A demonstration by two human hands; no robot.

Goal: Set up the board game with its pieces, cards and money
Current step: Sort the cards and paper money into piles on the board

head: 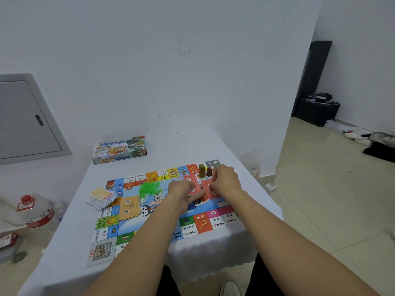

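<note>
— Hands first: where are they?

— Both reach to the centre right of the frame, over the far right part of the game board (149, 210). The left hand (181, 192) lies with its fingers stretched toward the red cards (190, 184), fingertips touching their near edge. The right hand (225, 181) has its fingers curled down onto the same red cards, pinching the right-hand one as far as I can see; the fingertips themselves are partly hidden.

— And the board?

— It lies flat on the white tablecloth (74, 253), in the middle of the frame. Just above the right hand, at the board's far right corner, stand a yellow token (201, 170) and a dark red token (209, 171), close together.

— Other game parts?

— A cluster of green pieces (149, 188) sits left of the left hand, blurred. An orange card stack (129, 207) lies on the board's left side, and a fanned pile of mixed cards (102, 197) overlaps the board's left edge. The game box (119, 149) rests on the cloth further up, apart from the board.

— Anything off the table?

— A clear jug with a red cap (36, 210) at the lower left, and a grey wall panel (27, 118) at the left edge.
</note>
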